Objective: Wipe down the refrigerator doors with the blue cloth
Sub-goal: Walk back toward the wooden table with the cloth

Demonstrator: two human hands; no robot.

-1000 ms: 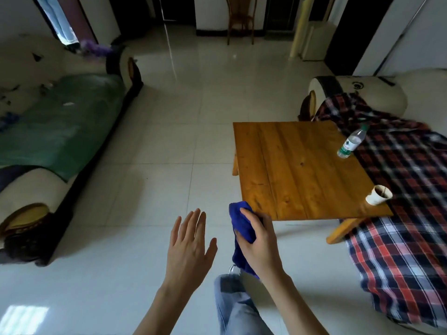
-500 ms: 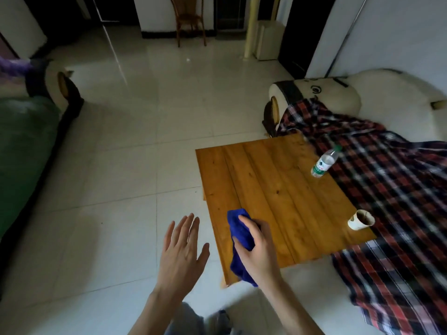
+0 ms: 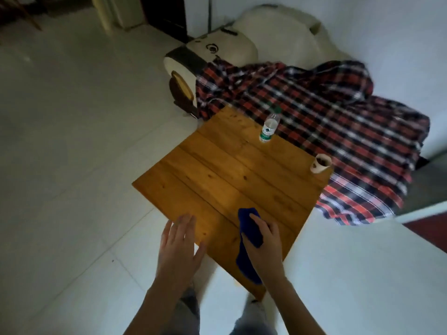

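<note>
Head: R hand [image 3: 264, 243] grips crumpled cloth [image 3: 245, 218].

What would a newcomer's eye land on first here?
The orange wooden table fills the middle, with a bottle and a cup along its far right edge. Behind it, a red plaid blanket sprawls over a white sofa. Nearest the camera, the right hand grips a blue cloth; the left hand is spread open.

The left hand [image 3: 180, 247] and right hand [image 3: 266, 245] have bare forearms [image 3: 154, 303]; 2 legs wear faded blue-grey trousers [image 3: 189, 308].
</note>
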